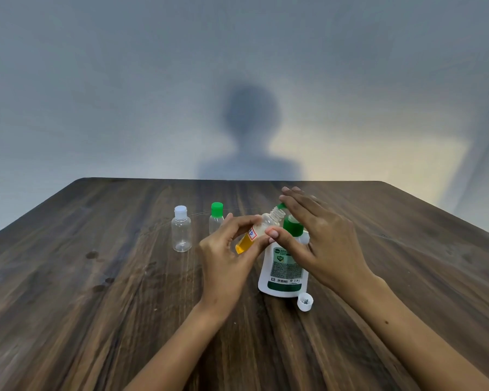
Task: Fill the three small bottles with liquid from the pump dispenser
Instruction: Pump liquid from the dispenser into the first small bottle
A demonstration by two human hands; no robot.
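**Filling a small bottle at a wooden table**

Where the dark wood-grain table (pixel 96 306) ends, we see a plain grey wall (pixel 124 80) carrying the soft shadow (pixel 250 136) of a head and shoulders.

Our left hand (pixel 226 258) pinches a small clear bottle (pixel 259 231) between thumb and fingertips. The bottle is uncapped, tilted with its neck up and to the right, and holds orange liquid in its lower end. Our right hand (pixel 322 238) lies flat, fingers straight, its palm over the green pump head of the white pump dispenser (pixel 285 269), which stands just beside the tilted bottle.

Two more small bottles stand upright farther left on the table: a clear one with a white cap (pixel 181 230), and one with a green cap (pixel 216 218), partly hidden behind our left fingers. A loose white cap (pixel 305 301) lies open side up, just beside the dispenser's base.
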